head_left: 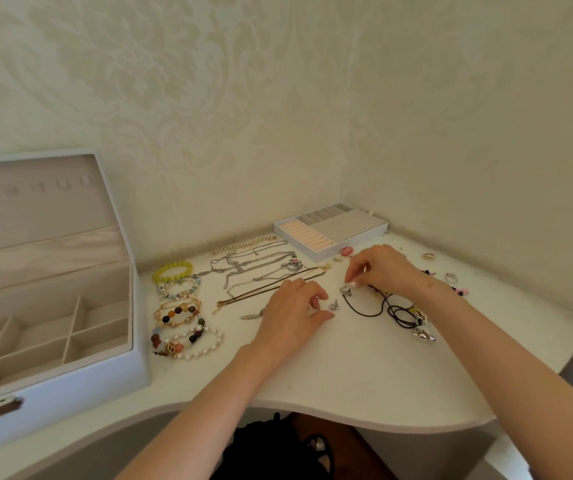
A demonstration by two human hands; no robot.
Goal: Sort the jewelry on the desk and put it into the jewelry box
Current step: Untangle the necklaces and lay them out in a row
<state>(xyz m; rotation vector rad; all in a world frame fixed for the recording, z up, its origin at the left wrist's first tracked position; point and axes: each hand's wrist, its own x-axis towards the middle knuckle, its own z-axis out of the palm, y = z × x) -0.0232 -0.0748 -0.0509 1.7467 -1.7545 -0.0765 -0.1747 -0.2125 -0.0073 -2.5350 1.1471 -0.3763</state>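
A white jewelry box (70, 379) stands open at the left, its compartments bare. Beaded bracelets (182, 320) lie in a column beside it, with a yellow one (172, 271) at the top. Silver and gold chains (257, 268) lie spread out behind my left hand (292, 313), which rests on the desk with fingers loosely curled near a small silver charm (334, 305). My right hand (382, 268) pinches the end of a black cord necklace (382, 308) that carries a silver pendant (423, 332).
A removable tray (357, 230) with ring rolls sits in the back corner. A pink brooch (347, 251), rings (451, 278) and other small pieces are scattered to the right. The desk's curved front edge (347, 419) lies near my forearms. Walls close in behind and right.
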